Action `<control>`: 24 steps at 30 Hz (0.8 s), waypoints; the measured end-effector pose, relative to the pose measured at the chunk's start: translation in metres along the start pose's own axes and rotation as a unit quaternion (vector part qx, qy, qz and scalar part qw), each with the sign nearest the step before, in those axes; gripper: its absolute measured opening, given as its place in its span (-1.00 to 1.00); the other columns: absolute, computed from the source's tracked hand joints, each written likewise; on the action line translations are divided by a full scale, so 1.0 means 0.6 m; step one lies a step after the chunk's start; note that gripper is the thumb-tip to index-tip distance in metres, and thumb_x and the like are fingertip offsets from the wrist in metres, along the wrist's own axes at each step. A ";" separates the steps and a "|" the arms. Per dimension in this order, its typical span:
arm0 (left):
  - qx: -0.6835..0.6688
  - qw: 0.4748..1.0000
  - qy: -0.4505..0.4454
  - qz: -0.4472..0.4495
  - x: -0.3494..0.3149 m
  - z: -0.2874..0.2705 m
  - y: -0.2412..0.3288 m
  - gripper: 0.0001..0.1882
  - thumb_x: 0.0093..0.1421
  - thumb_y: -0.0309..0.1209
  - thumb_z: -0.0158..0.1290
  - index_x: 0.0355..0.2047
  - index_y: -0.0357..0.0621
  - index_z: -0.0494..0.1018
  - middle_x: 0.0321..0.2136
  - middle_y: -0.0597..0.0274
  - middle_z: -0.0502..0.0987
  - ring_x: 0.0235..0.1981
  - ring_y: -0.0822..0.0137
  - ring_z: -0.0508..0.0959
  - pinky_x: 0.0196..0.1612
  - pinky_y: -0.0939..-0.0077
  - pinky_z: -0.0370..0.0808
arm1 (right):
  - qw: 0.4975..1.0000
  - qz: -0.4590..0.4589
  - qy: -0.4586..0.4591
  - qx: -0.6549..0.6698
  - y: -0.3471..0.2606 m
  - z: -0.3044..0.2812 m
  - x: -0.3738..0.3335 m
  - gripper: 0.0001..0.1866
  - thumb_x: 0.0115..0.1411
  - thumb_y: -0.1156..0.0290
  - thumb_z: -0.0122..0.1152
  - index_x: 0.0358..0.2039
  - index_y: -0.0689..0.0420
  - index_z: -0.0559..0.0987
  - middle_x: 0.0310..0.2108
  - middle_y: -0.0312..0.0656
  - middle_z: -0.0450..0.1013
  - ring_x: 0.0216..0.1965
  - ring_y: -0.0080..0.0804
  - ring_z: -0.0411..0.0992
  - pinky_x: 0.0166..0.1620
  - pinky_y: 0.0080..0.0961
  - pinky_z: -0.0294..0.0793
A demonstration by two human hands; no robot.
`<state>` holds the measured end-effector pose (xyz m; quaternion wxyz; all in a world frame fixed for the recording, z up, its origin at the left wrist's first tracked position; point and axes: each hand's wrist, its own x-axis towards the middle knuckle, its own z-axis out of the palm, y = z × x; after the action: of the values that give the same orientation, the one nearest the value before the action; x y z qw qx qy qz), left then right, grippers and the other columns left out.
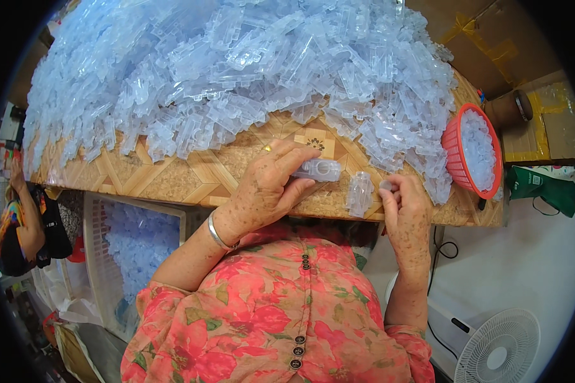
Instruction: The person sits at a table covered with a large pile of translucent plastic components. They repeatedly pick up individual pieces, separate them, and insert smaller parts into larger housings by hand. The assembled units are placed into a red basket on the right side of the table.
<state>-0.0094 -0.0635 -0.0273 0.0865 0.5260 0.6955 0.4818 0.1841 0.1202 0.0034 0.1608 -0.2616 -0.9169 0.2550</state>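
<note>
My left hand, with a silver bangle on its wrist, grips a clear plastic case between thumb and fingers. The case lies sideways just above the table's near edge, and a round shape shows in its wall. To its right, another clear plastic piece rests on the patterned tabletop, between my two hands. My right hand is closed in a pinch on a small clear disc by the table edge. Part of the disc is hidden by the fingertips.
A big heap of clear plastic pieces covers the table's far side. At the right edge, a red basket holds small clear parts. Below left stands a white crate of more pieces; a white fan is lower right. Another person's arm shows far left.
</note>
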 end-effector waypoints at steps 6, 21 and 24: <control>-0.005 1.000 0.018 0.015 -0.001 0.001 -0.003 -0.57 0.07 -0.52 0.27 -0.02 -0.17 0.49 -0.20 0.03 0.54 -0.18 0.00 0.54 -0.14 0.23 0.48 | 0.949 0.039 -0.133 0.284 -0.040 -0.009 -0.039 -0.78 0.20 0.53 0.29 -0.14 0.26 0.55 -0.21 -0.13 0.52 -0.25 -0.42 0.54 -0.20 -0.52 0.56; -0.024 0.999 0.015 0.014 -0.005 0.002 -0.007 -0.61 0.08 -0.49 0.25 -0.05 -0.22 0.48 -0.17 -0.01 0.51 -0.15 -0.08 0.52 -0.09 0.13 0.47 | 0.977 -0.200 0.043 0.066 -0.083 0.063 0.050 -0.66 0.01 0.55 0.43 -0.17 0.19 0.58 -0.18 -0.09 0.52 -0.22 -0.16 0.49 -0.18 -0.32 0.49; -0.030 0.999 0.024 0.021 -0.004 0.002 -0.007 -0.62 0.08 -0.49 0.24 -0.06 -0.22 0.48 -0.17 0.01 0.52 -0.13 -0.07 0.51 -0.06 0.14 0.46 | 0.971 -0.226 0.030 0.067 -0.087 0.064 0.059 -0.67 0.00 0.55 0.42 -0.19 0.19 0.58 -0.19 -0.07 0.53 -0.18 -0.10 0.47 -0.14 -0.27 0.47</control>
<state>-0.0103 -0.0648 -0.0321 0.0755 0.5261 0.6713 0.5167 0.1184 0.0874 0.0066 0.2592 -0.0439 -0.9279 0.2645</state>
